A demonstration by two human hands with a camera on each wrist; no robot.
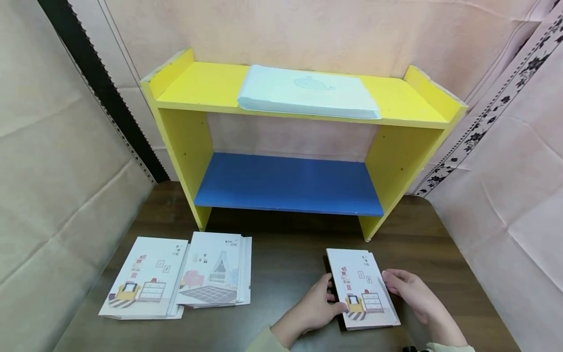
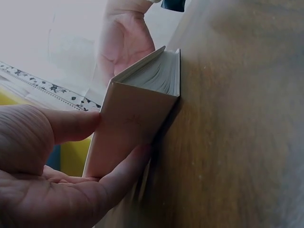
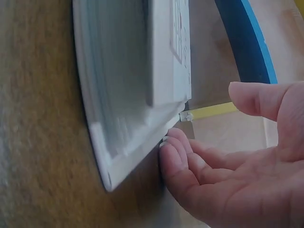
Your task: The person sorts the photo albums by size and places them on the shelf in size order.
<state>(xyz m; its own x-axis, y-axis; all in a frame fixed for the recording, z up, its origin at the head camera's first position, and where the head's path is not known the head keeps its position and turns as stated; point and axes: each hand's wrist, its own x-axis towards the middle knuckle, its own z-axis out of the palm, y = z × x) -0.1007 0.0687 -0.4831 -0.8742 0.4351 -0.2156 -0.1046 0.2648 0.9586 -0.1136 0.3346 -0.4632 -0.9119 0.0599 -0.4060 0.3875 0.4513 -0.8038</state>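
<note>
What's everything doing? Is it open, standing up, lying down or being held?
Held book: slightly open, covers spread at the page edge.
Left hand: gripping the held book by its spine side.
Right hand: beside the page edge, fingers loosely bent.
Tower-cover book: lying flat, face up.
Leftmost book: lying flat, face up.
Yellow shelf: standing upright.
Whale-print packet: lying flat on the shelf's top.

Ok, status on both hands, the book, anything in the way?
Left hand gripping book at the spine. Right hand at opposite edge, thumb and fingers apart. Book cover-up, before yellow shelf. Other book piles off left, clear of it.
</note>
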